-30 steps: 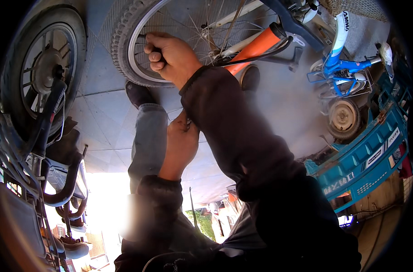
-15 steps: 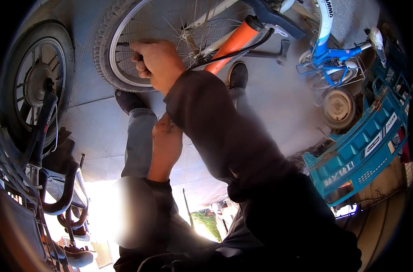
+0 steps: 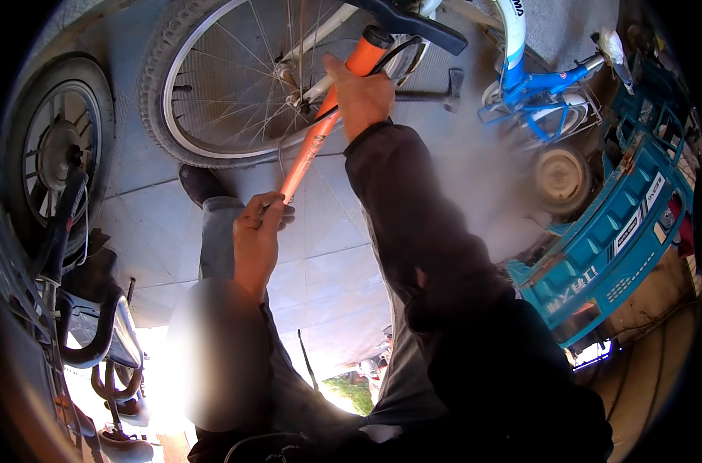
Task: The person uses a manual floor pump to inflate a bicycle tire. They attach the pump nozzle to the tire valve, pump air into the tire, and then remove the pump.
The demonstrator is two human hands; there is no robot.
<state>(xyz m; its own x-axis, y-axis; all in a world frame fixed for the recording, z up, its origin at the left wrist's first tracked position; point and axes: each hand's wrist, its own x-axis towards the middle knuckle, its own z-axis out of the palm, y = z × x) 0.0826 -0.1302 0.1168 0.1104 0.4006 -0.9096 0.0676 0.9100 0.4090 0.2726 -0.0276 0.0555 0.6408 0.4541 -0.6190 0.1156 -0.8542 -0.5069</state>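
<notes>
An orange floor pump (image 3: pixel 312 147) with a black handle (image 3: pixel 424 31) slants across the middle, over a bicycle wheel (image 3: pixel 156 116). My right hand (image 3: pixel 362 92) is closed round the upper barrel, just below its black cap. Lower down, my left hand (image 3: pixel 257 241) pinches the narrow end of the pump between thumb and fingers. A black hose runs along the barrel and partly behind my right hand. The spoked wheel lies beyond my hands, with a black valve stem (image 3: pixel 182 88) at its rim; neither hand touches that stem.
A hammer-like tool (image 3: pixel 453 91) lies right of the pump. Beyond it stands a blue-and-white bicycle frame (image 3: pixel 532 92). A small wheel (image 3: pixel 563 179) and a teal slatted metal body (image 3: pixel 598 270) fill the right side. Another wheel (image 3: pixel 96 100) stands at left; my shoe (image 3: pixel 200 185) is by the tyre.
My right hand has left the valve stem at the wheel rim and moved right onto the pump barrel. The pump now tilts toward my left hand, and the whole view has shifted slightly.
</notes>
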